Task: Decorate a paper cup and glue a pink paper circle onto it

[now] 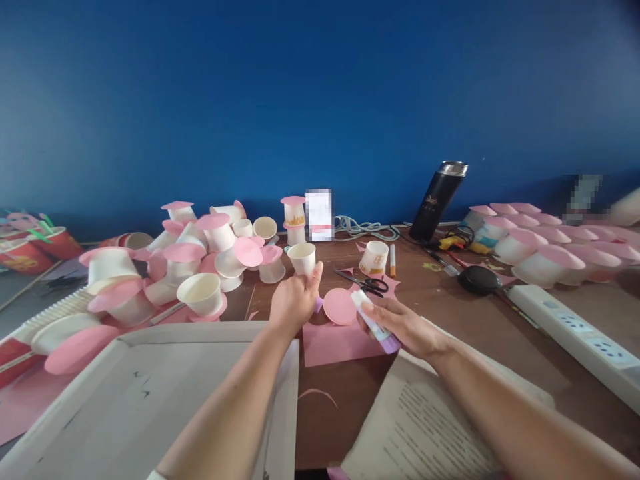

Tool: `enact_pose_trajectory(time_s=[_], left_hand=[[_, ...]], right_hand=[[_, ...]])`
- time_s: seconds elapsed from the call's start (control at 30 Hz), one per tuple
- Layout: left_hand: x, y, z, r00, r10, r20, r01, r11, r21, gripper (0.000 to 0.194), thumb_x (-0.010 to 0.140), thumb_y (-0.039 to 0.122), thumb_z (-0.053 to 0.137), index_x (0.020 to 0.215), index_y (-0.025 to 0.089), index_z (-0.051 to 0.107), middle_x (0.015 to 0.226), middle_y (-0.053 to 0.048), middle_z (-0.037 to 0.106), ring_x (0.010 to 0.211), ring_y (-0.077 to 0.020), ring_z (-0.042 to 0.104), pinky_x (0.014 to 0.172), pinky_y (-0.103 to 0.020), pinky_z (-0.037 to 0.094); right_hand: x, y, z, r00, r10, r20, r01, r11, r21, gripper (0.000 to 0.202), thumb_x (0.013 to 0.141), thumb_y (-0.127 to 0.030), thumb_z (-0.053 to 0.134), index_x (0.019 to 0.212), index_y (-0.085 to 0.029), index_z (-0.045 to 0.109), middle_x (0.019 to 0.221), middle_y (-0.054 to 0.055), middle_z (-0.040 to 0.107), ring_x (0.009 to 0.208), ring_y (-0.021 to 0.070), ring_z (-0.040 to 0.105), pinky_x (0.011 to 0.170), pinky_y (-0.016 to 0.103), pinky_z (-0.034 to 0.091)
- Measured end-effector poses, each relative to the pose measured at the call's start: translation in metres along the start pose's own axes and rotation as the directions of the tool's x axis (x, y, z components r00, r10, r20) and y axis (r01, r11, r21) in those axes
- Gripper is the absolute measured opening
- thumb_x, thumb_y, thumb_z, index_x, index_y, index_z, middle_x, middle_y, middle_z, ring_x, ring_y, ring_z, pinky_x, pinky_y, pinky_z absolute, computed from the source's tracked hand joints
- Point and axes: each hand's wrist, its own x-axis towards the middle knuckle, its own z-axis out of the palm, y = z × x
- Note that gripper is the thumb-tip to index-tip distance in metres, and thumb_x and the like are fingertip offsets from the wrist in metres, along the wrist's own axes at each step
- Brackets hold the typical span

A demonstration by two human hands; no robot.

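My left hand is closed around the lower part of a white paper cup, thumb along its right side. A small purple cap peeks out beside this hand; whether the fingers hold it is hidden. My right hand grips a white and purple glue stick, tilted with its white end up and left. Between the hands lies a pink paper disc, partly over a pink paper sheet. Black-handled scissors rest just behind, close to another printed paper cup.
Several cups with pink discs crowd the left side; more capped cups stand at right. A white box lid, printed page, power strip and black flask surround the work area. A blue wall rises behind.
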Motion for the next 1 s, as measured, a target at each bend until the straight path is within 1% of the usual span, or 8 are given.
enact_pose_trajectory(time_s=[0.13,0.23,0.37,0.53,0.7,0.87,0.93,1.0], left_hand=[[-0.001,-0.003,0.002,0.999,-0.008,0.045,-0.005,0.955,0.298,0.053,0.088,0.056,0.028,0.075,0.021,0.067,0.080,-0.010,0.071,0.077,-0.0265,0.065,0.064,-0.033,0.044],[-0.001,-0.007,0.002,0.997,-0.010,0.077,-0.022,0.915,0.402,0.044,0.087,0.050,0.033,0.079,0.022,0.066,0.082,-0.010,0.071,0.078,-0.0279,0.065,0.065,-0.035,0.044],[-0.001,-0.009,0.003,0.998,-0.010,0.066,-0.021,0.892,0.452,0.038,0.087,0.046,0.035,0.082,0.022,0.064,0.083,-0.009,0.070,0.080,-0.0279,0.066,0.064,-0.035,0.045],[0.000,-0.010,0.004,0.995,-0.044,0.093,-0.001,0.898,0.439,0.032,0.087,0.044,0.039,0.085,0.022,0.062,0.085,-0.008,0.070,0.082,-0.0261,0.065,0.067,-0.034,0.045],[0.000,-0.012,0.005,0.992,-0.051,0.115,0.000,0.913,0.409,0.032,0.086,0.045,0.040,0.083,0.021,0.062,0.084,-0.009,0.070,0.081,-0.0254,0.064,0.066,-0.033,0.044],[0.001,-0.015,0.003,0.997,0.003,0.077,-0.022,0.971,0.237,0.032,0.087,0.044,0.041,0.076,0.021,0.062,0.078,-0.007,0.068,0.076,-0.0236,0.063,0.065,-0.032,0.043],[0.004,-0.015,0.001,0.999,0.020,0.041,-0.021,1.000,0.019,0.034,0.087,0.045,0.042,0.075,0.020,0.061,0.076,-0.006,0.068,0.074,-0.0212,0.062,0.064,-0.030,0.043],[0.006,-0.013,-0.001,0.998,0.018,0.068,0.003,0.955,-0.298,0.037,0.086,0.049,0.043,0.076,0.018,0.061,0.075,-0.005,0.066,0.070,-0.0179,0.061,0.062,-0.027,0.044]], right_hand=[[0.006,0.008,0.000,0.988,0.004,-0.157,0.010,0.996,0.091,0.047,0.088,-0.057,0.044,0.078,-0.014,0.059,0.066,0.000,0.050,0.056,0.0088,0.039,0.050,0.022,0.029],[0.006,0.011,0.001,0.974,0.019,-0.226,0.009,0.993,0.119,0.048,0.088,-0.058,0.042,0.089,-0.015,0.064,0.067,0.001,0.051,0.057,0.0103,0.042,0.050,0.023,0.031],[0.003,0.008,0.004,0.969,0.005,-0.245,0.013,0.997,0.073,0.048,0.089,-0.056,0.040,0.104,-0.018,0.064,0.070,0.001,0.051,0.062,0.0120,0.046,0.054,0.024,0.036],[0.000,0.000,0.007,0.967,0.006,-0.253,-0.046,0.988,-0.150,0.034,0.085,-0.049,0.051,0.105,-0.024,0.063,0.086,0.002,0.059,0.074,0.0147,0.051,0.065,0.027,0.041],[0.003,0.001,0.008,0.969,-0.071,-0.235,0.004,0.962,-0.272,0.035,0.084,-0.043,0.053,0.112,-0.022,0.058,0.094,0.004,0.061,0.082,0.0178,0.054,0.071,0.028,0.043],[0.005,0.000,0.007,0.961,-0.063,-0.270,-0.026,0.949,-0.314,0.044,0.083,-0.047,0.053,0.116,-0.018,0.057,0.091,0.005,0.061,0.082,0.0190,0.055,0.072,0.030,0.042],[0.005,0.000,0.008,0.959,-0.054,-0.278,-0.034,0.953,-0.301,0.045,0.083,-0.048,0.054,0.116,-0.017,0.057,0.088,0.005,0.061,0.080,0.0189,0.055,0.070,0.029,0.042],[0.005,0.001,0.008,0.957,-0.046,-0.285,-0.040,0.956,-0.290,0.046,0.082,-0.048,0.054,0.117,-0.017,0.057,0.088,0.004,0.061,0.079,0.0185,0.055,0.069,0.029,0.042]])
